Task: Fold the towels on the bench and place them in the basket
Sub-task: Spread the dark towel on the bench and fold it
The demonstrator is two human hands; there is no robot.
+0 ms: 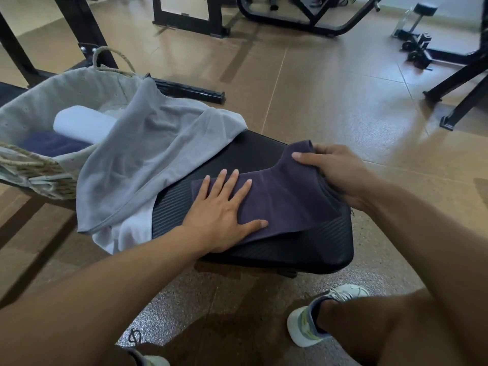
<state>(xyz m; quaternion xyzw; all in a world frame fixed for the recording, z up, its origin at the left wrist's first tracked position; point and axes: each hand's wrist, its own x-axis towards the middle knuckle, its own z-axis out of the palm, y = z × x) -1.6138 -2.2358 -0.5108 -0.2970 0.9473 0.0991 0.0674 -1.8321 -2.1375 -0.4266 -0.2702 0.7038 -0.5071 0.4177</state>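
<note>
bench (277, 249) basket (31, 107) (two towels (81, 125) inside)

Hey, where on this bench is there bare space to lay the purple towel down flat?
Bare bench shows along the near edge in front of the purple towel, and in a strip between it and the grey towel. The far left end is crowded: the grey towel, a white towel and the basket. The left hand presses the purple towel; the right hand holds its edge.

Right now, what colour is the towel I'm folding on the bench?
Dark purple-navy towel, plain with no pattern, seen best in the head view.
</note>
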